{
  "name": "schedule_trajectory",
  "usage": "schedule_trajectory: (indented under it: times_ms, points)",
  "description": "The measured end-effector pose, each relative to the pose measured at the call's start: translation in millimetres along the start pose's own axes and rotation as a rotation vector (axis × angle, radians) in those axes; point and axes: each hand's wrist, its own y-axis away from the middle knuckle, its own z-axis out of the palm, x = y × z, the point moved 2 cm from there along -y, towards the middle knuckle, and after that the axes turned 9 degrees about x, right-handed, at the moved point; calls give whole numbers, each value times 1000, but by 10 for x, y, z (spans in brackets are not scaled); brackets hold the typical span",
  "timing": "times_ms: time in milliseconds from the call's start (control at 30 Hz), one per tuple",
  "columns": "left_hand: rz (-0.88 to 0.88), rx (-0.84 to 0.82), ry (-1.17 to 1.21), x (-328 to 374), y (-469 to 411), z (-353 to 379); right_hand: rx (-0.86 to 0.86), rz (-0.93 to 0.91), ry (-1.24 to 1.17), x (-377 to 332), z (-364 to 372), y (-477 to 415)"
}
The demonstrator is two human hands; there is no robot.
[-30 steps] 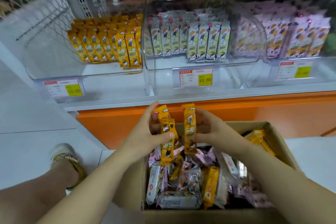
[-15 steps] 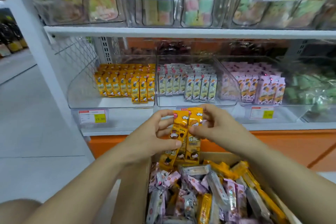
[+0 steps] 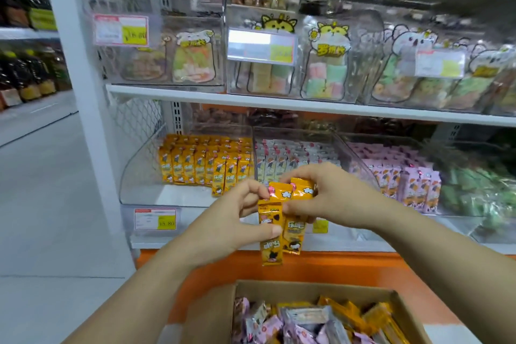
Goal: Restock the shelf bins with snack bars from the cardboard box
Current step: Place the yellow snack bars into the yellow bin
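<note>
Together, left hand and right hand clamp orange bars before bin's open front.

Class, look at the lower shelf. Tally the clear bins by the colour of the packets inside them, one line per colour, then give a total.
Yellow-packet bin: 1
White-packet bin: 1
Pink-packet bin: 1
Green-packet bin: 1
Total: 4 bins
</note>
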Motion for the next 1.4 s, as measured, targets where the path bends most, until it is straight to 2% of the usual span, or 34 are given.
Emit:
schedule_trajectory:
  times_ms: [133,333,500,733,900,1100,1200,1267,1400]
  points:
    - [52,153,-33,62,-31,-337,74,-97,18,-172,107,-305]
    - [58,652,298,-110,35,-1082,299,-232,19,-435,560,-1000]
    - [55,889,327,-319,-130,-1382,192,-170,252,-334,1110,-1675]
    - [88,967,-111,-569,-230,-1586,73,-53,422,94,1536,-2372]
    - [121,944,-188,-616,-241,-1606,-7,-54,519,249,1660,-2565]
    - [108,961,-146,-640,-236,-1626,136,-80,584,202,1651,-2544]
    - [101,965,-115,-628,-218,-1620,230,-90,393,73,1605,-2391]
    - [96,979,-25,-633,-209,-1627,249,-77,61,-70,1550,-2183]
    - [86,962,195,-666,-209,-1613,-153,192,-766,-316,1557,-1721]
